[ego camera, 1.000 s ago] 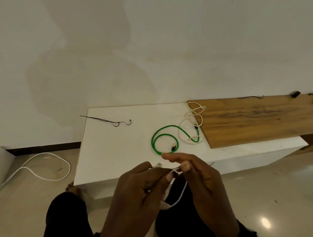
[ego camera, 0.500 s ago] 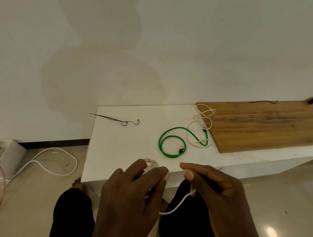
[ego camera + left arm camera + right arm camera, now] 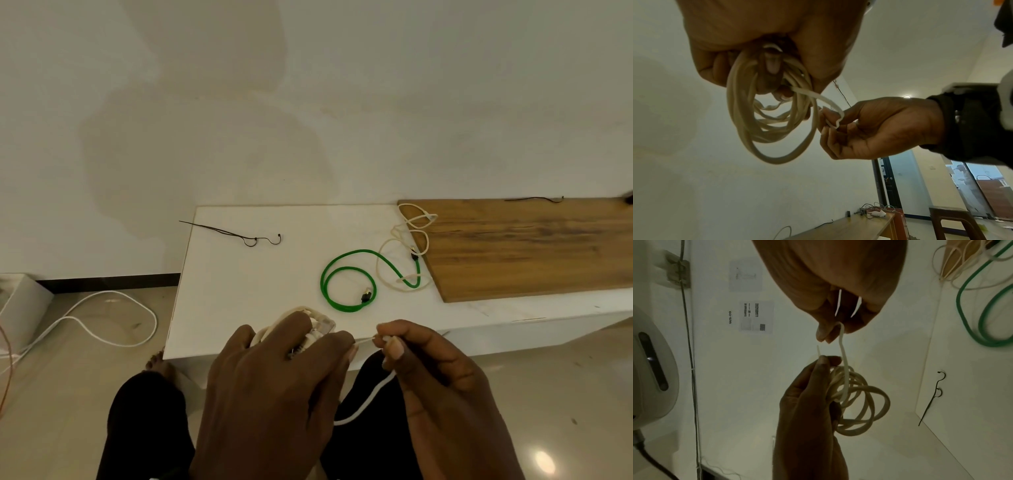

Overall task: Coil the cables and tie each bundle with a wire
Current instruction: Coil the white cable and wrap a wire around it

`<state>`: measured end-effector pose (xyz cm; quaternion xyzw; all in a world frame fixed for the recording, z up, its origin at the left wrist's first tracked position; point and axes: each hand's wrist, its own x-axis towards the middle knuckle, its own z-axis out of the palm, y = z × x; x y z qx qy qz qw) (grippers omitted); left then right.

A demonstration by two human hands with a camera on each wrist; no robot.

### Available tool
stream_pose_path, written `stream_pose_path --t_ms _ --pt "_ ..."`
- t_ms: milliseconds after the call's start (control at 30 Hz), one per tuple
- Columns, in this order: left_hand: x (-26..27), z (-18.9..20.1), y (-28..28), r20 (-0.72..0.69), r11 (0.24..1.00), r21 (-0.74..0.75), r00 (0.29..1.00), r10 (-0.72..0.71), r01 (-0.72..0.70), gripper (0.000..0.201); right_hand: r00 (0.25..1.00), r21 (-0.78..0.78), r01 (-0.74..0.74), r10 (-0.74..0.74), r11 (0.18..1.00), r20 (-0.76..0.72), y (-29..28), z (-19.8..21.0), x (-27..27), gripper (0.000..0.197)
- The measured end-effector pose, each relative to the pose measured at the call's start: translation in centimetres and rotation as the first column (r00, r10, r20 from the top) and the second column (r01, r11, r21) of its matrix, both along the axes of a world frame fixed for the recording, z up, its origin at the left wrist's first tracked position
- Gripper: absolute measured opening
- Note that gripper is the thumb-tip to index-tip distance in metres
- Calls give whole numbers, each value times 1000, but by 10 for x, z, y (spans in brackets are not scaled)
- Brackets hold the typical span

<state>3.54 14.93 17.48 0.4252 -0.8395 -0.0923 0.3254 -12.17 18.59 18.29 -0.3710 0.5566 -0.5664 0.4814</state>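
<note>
The cream cable coil (image 3: 764,123) hangs in several loops from the left hand (image 3: 274,390), whose fingers are curled round the top of the bundle, in front of the near edge of the white table (image 3: 239,274). In the left wrist view the loops pass between the curled fingers and the palm, and a fingertip shows through the middle of the coil. A thin white tie wire (image 3: 844,363) runs from the gathered part of the coil across to the right hand (image 3: 442,387), just beside the left. The right thumb and forefinger pinch the tie wire at a bend; its other fingers are loosely curled beneath. The wire's short free end sticks up by the left thumb.

On the table beyond the hands lie a green cable (image 3: 349,281) in a loose loop, another cream cable (image 3: 404,246) partly on a wooden board (image 3: 531,246), and a black wire (image 3: 239,236) farther left. A white cable (image 3: 102,322) lies on the floor.
</note>
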Motion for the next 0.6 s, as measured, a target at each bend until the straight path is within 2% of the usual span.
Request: stream_pose_path --t_ms 100,233,367,600 --pt "0 -3 0 -1 1000 9 1000 -14 14 18 995 41 15 -19 999 100 0 0 0 69" --pt "-3 -4 0 -18 1000 7 1000 -16 16 17 969 18 82 -83 997 234 0 -3 3 73" --pt "-9 2 4 -12 1000 17 1000 16 -16 20 921 18 169 -164 986 353 -2 -7 8 69" --pt "-12 5 6 4 997 20 998 68 -68 22 887 21 230 -218 973 407 -3 -6 11 65"
